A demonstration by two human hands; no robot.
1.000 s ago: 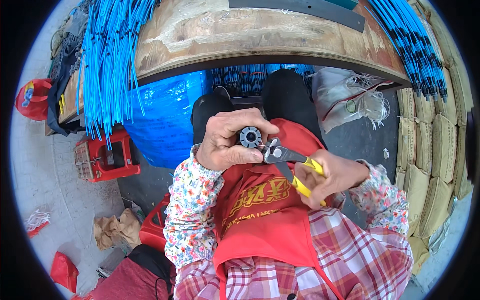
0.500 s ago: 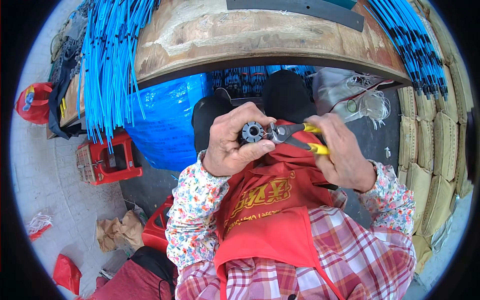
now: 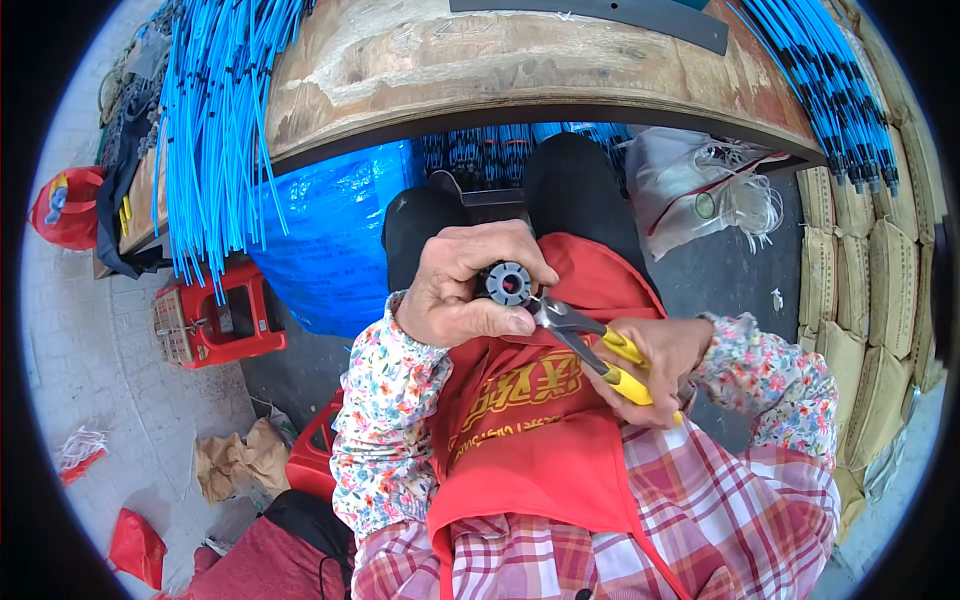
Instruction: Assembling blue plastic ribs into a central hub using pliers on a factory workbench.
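Over my lap, my left hand (image 3: pixel 460 285) is wrapped round a dark, round part with a slotted ring end and a hole in its middle (image 3: pixel 507 285). That end faces up between thumb and forefinger; the rest of the part is hidden in the palm. Yellow-handled pliers (image 3: pixel 625 385) are gripped in my right hand (image 3: pixel 655 365). Their metal jaws meet the side of the round part by my left fingertips; whatever the jaws pinch is too small to make out. Below both hands lies my red apron (image 3: pixel 530 460).
A worn wooden table (image 3: pixel 520 75) stands ahead, with bundles of blue cable ties (image 3: pixel 215 150) hanging over its left side and more blue ties (image 3: pixel 830 100) at right. Beneath are a blue bag (image 3: pixel 335 240) and a clear plastic bag (image 3: pixel 690 190). A red stool (image 3: pixel 235 315) stands left; brown sacks (image 3: pixel 880 270) are stacked right.
My right hand and the pliers have swung down and toward me, so the pliers now slant. The left hand has shifted slightly nearer, still holding the round part.
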